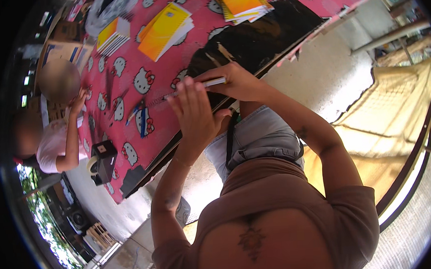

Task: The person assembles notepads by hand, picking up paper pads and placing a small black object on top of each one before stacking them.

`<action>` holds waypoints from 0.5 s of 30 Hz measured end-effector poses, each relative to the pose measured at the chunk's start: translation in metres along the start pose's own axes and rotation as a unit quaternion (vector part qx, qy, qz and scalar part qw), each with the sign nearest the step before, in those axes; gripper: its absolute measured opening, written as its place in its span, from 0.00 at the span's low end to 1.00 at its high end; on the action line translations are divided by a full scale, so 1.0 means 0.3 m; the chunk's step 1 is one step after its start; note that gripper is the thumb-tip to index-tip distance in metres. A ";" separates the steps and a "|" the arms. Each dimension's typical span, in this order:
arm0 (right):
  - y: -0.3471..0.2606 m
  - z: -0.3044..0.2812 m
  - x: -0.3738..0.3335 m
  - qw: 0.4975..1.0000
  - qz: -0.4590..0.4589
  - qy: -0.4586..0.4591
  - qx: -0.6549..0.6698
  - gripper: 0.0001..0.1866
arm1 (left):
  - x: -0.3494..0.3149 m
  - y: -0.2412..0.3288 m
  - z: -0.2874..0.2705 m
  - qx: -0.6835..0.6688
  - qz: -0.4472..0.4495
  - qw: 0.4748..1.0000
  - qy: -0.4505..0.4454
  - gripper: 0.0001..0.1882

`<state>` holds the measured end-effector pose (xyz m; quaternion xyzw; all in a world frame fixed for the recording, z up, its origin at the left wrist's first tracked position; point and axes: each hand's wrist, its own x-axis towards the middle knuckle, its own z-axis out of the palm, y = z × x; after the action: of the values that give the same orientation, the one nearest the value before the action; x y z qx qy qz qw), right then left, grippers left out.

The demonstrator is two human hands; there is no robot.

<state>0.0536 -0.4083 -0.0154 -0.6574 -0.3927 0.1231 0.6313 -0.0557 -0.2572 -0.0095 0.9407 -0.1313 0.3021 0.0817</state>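
My right hand (233, 82) grips a thin notebook (216, 82), seen nearly edge-on above the table's near edge. My left hand (194, 114) lies along its other end, fingers stretched out and thumb apart. A thin spiral coil (157, 100) sticks out to the left past my left fingers. How far the coil runs into the notebook is hidden by that hand. Beyond my hands lie yellow-orange notebooks in a fanned pile (165, 32), a second pile (241, 4) farther right, and a spiral-bound stack (113, 37) at the left.
A pink cat-print cloth (127, 85) covers the table, with a torn black patch (264, 36) near its edge. Pens or small tools (135, 114) lie left of my hands. A black tape dispenser (103, 163) stands at the left corner. Another person's arm (72, 136) reaches over the left side.
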 end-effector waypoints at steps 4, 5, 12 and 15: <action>0.017 -0.007 -0.005 0.999 -0.035 0.023 0.003 0.17 | 0.148 -0.029 -0.069 0.055 0.006 0.993 -0.103 0.32; 0.013 -0.011 -0.007 1.000 -0.011 0.021 0.011 0.16 | 0.164 -0.045 -0.080 0.052 0.025 0.990 -0.129 0.28; 0.008 -0.016 -0.006 1.000 -0.003 -0.007 -0.009 0.14 | 0.144 -0.100 -0.097 0.019 0.070 0.986 -0.147 0.30; 0.014 -0.003 -0.010 1.000 0.004 0.004 -0.001 0.15 | 0.091 0.006 -0.037 0.100 0.021 0.991 -0.081 0.33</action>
<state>0.0538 -0.4106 -0.0200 -0.6603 -0.3872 0.1227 0.6317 -0.0408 -0.2617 0.0157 0.9626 -0.1259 0.2381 -0.0302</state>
